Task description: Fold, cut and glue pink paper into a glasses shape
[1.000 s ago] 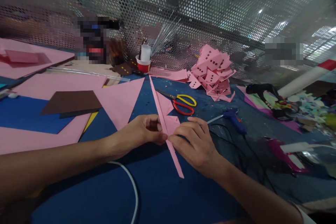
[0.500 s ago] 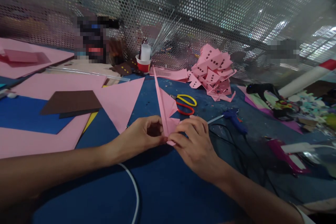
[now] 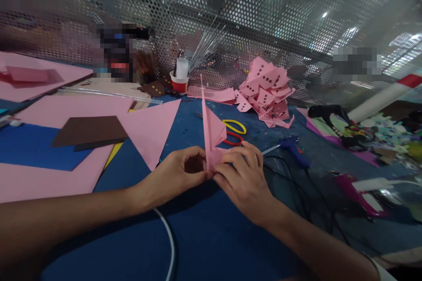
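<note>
A long, narrow folded piece of pink paper (image 3: 210, 129) stands nearly upright on the blue table surface (image 3: 204, 237), its tip pointing up and away. My left hand (image 3: 174, 175) pinches its lower end from the left, fingers curled. From the right, my right hand (image 3: 244, 180) pinches the same lower end, fingers pressed together on the fold. Both hands meet at the paper's base, just above the table.
Yellow and red scissors (image 3: 233, 132) lie just behind the paper. A pile of pink cut-outs with black squares (image 3: 267, 90) sits further back. A blue glue gun (image 3: 292, 145) with black cables lies to the right. Pink and brown sheets (image 3: 89, 129) cover the left. A white cable (image 3: 168, 241) runs near me.
The pink strip lay flat on the table with its end toward me; now its lower end is folded up and the piece stands raised. Both hands stayed pinched at its base.
</note>
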The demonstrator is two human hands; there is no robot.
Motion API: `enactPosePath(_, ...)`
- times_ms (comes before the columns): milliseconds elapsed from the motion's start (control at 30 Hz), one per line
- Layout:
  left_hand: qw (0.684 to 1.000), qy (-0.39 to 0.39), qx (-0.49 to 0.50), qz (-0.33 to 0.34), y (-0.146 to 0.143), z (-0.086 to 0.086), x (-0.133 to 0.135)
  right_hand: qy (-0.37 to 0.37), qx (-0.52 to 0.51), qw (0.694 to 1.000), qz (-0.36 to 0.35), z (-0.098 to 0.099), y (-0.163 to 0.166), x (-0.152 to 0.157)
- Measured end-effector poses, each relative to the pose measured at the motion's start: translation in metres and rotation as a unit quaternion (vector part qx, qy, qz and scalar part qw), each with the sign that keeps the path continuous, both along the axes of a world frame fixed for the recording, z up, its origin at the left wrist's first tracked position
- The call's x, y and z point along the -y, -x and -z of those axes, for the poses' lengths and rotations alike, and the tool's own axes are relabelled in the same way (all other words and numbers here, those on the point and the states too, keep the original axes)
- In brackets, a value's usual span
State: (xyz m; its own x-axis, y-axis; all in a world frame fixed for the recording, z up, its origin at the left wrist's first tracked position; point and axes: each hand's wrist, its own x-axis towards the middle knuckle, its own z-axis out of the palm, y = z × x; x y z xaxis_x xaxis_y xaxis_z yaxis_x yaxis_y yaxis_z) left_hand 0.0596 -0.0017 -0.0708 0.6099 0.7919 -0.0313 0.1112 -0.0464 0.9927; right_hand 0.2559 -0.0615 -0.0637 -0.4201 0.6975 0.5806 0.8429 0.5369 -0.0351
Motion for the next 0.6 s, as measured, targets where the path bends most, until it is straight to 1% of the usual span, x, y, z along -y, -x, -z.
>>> enactPosePath(167,0.999,0.038,0.015,-0.009,0.001,-0.001,-0.005,-0.036,-0.036,0.999,0.011,-0.001,-0.002,0.001)
enactPosePath(233,0.997,0.062,0.032,-0.014,0.001,-0.004,-0.007,-0.043,-0.085,0.995,0.018,0.0,-0.003,0.001)
enactPosePath(300,0.995,0.079,0.05,-0.022,0.002,-0.007,-0.009,-0.023,-0.16,0.986,0.033,0.001,-0.004,0.001)
enactPosePath(367,0.994,0.086,0.064,-0.028,0.002,-0.01,-0.009,0.04,-0.244,0.968,0.052,0.002,-0.005,0.0)
enactPosePath(433,0.993,0.091,0.069,-0.028,0.002,-0.012,-0.009,0.144,-0.31,0.938,0.059,0.002,-0.005,-0.002)
enactPosePath(533,0.992,0.103,0.071,-0.02,0.002,-0.01,-0.008,0.292,-0.356,0.887,0.032,0.002,-0.003,-0.003)
enactPosePath(600,0.992,0.107,0.069,-0.016,0.003,-0.008,-0.008,0.343,-0.368,0.864,0.003,0.003,0.0,-0.003)
